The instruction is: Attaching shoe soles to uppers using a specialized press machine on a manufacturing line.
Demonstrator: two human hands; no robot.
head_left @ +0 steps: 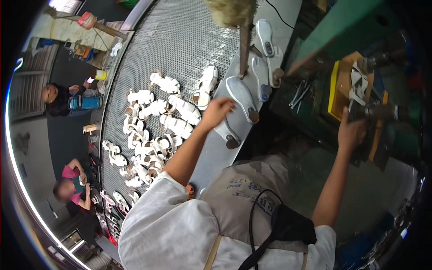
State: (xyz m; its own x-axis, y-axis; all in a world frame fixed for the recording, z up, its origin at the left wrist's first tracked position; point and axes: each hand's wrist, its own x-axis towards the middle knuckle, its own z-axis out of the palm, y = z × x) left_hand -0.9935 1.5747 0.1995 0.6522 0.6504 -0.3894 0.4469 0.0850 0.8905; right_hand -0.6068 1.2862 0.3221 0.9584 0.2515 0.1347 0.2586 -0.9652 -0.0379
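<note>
My left hand [218, 113] hovers over the bench beside grey sole-shaped metal plates, its fingers bent and apart with nothing visible in them. Closest to it are a long plate [241, 96] with a round knob at its end and another plate [226, 132], partly covered by the hand. On the right, my right hand [351, 132] is closed at the lower end of a white strappy sandal [359, 83] inside the green machine. The grip itself is partly hidden in shadow.
Many white sandals [180, 108] lie on a mesh conveyor [166, 33] to the left. More metal plates [264, 36] rest farther along the grey bench [204, 155]. A green machine frame [351, 31] rises on the right, with metal rods [298, 95] below. Two people work beyond the conveyor.
</note>
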